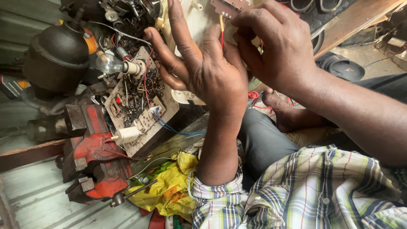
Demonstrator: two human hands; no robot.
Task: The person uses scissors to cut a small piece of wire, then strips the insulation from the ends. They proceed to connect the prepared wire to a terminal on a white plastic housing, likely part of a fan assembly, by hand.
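Observation:
My left hand [199, 63] is raised with its fingers spread against a cream plastic panel [199, 21], steadying it. My right hand [271, 42] pinches a thin red and yellow wire [221, 29] that hangs from a small brown circuit board [231, 6] at the top of the panel. The wire runs down between the two hands. Both forearms come up from a plaid shirt [296, 191] at the bottom right.
A wooden board [140, 101] carrying a clear bulb [110, 63], switches, sockets and loose wires lies to the left. Beside it stand a red bench vise [97, 161] and a black compressor tank [57, 55]. A yellow plastic bag [174, 186] lies below. My bare foot [284, 110] rests under the right hand.

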